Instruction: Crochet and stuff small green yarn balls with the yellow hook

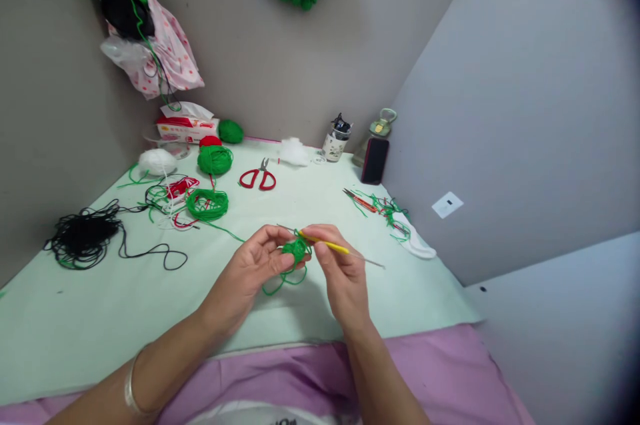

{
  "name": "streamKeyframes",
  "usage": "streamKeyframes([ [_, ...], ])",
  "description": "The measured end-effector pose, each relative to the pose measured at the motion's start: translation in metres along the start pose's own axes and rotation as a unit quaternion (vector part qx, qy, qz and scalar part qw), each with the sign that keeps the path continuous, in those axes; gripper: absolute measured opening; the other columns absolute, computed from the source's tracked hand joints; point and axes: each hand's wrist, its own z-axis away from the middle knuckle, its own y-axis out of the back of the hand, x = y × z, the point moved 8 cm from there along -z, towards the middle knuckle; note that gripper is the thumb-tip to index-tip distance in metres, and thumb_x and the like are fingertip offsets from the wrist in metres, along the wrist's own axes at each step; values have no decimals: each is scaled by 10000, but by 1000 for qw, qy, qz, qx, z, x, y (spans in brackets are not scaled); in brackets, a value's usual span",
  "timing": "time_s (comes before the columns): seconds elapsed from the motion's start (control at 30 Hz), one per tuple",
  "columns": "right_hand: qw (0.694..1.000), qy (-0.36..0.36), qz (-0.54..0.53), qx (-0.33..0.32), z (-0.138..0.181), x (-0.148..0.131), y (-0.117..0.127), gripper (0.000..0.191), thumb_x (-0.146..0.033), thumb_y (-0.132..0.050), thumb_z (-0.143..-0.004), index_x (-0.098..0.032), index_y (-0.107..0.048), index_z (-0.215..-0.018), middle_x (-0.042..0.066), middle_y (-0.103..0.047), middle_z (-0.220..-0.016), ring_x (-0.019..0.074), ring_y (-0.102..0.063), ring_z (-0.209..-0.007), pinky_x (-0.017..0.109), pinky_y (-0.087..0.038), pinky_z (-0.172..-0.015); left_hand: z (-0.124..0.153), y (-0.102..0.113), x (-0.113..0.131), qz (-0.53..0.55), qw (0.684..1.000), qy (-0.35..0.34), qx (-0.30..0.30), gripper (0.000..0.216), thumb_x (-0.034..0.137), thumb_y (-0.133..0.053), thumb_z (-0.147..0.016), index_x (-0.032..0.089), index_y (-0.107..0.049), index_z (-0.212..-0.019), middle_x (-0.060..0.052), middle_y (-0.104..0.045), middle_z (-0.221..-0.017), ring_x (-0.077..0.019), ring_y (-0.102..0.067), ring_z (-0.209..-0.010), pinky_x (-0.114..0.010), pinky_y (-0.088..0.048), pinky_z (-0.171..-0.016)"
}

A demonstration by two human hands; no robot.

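Observation:
My left hand (255, 265) pinches a small green crocheted piece (294, 250) just above the pale green table (125, 305). A loop of green yarn (280, 282) hangs down from it. My right hand (340, 272) grips a crochet hook with a yellow handle (327, 245), its tip in the green piece and its metal end pointing right. A strand of green yarn runs from the piece back to a green yarn skein (207, 203).
Red-handled scissors (258, 177) lie mid-table. A black yarn tangle (83, 238) is at left, more green and red yarn balls and a tissue box (186, 126) at the back. Small snips and yarn scraps (387, 212) lie right, near a dark phone (375, 160) and a jar (335, 140).

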Motion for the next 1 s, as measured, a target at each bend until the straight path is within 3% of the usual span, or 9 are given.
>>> streamKeyframes([
  [0.17, 998, -1, 34, -45, 3, -2, -10, 247, -292, -614, -1003, -357, -775, -1179, 45, -725, -1131, 209, -663, -1086, 357, -534, -925, -1, 3, -3, 15, 999, -4, 43, 359, 207, -881, -762, 218, -612, -999, 6, -670, -1015, -120, -636, -937, -228, -504, -823],
  [0.3, 998, -25, 1, -59, 6, 2, -12, 227, -293, -662, -973, -351, -785, -1156, 41, -743, -1171, 212, -661, -1141, 359, -518, -991, -4, 5, -5, -8, 999, -20, 38, 445, 188, -905, -712, 228, -565, -996, 16, -646, -1003, -135, -649, -926, -243, -515, -785],
  [0.47, 994, -75, -72, -14, 8, 15, -7, 128, -286, -759, -898, -323, -802, -1012, 11, -754, -1027, 172, -712, -955, 289, -573, -818, -6, 1, -12, -57, 998, -1, 6, 470, 385, -875, -762, 243, -497, -1004, 37, -625, -927, -129, -680, -691, -271, -524, -653],
  [0.6, 988, -93, -119, 25, 9, 22, 0, 132, -272, -793, -865, -292, -784, -995, 11, -757, -991, 175, -730, -912, 310, -582, -822, 0, -6, -20, -165, 979, 62, -98, 434, 637, -604, -920, 204, -576, -934, 28, -614, -725, -84, -480, -444, -234, -325, -450],
  [0.67, 984, -112, -134, 38, 8, 26, 4, 156, -282, -793, -865, -281, -771, -1019, 17, -772, -958, 177, -731, -914, 326, -579, -850, 6, -6, -17, -248, 951, 75, -171, 464, 613, -567, -951, 184, -642, -789, 54, -474, -534, -92, -368, -454, -247, -264, -474],
  [0.73, 978, -132, -150, 57, 8, 29, 10, 170, -294, -811, -842, -266, -761, -1003, 20, -777, -921, 179, -730, -900, 335, -575, -854, 6, 10, 3, -290, 948, 29, -130, 482, 585, -554, -966, 196, -655, -700, 58, -372, -513, -109, -309, -481, -266, -232, -489],
  [0.83, 971, -141, -179, 66, 7, 28, 13, 127, -286, -837, -796, -242, -751, -878, 13, -750, -936, 172, -727, -833, 330, -571, -796, 9, 41, 50, -299, 948, -109, -2, 441, 522, -572, -984, 216, -665, -681, 17, -449, -591, -148, -385, -576, -279, -332, -561],
  [0.93, 969, -139, -202, 42, 8, 26, 6, 91, -257, -830, -790, -226, -747, -807, 15, -722, -954, 175, -730, -820, 326, -564, -768, 22, 63, 79, -257, 942, -185, 110, 371, 442, -602, -994, 221, -707, -715, -42, -671, -961, -214, -540, -976, -286, -463, -812],
  [1.0, 968, -137, -209, 32, 9, 26, 1, 73, -245, -825, -799, -228, -755, -814, 19, -720, -961, 178, -733, -838, 328, -560, -782, 27, 65, 81, -181, 961, -174, 114, 404, 431, -602, -995, 221, -715, -670, -34, -697, -1211, -267, -538, -1195, -336, -507, -910],
])
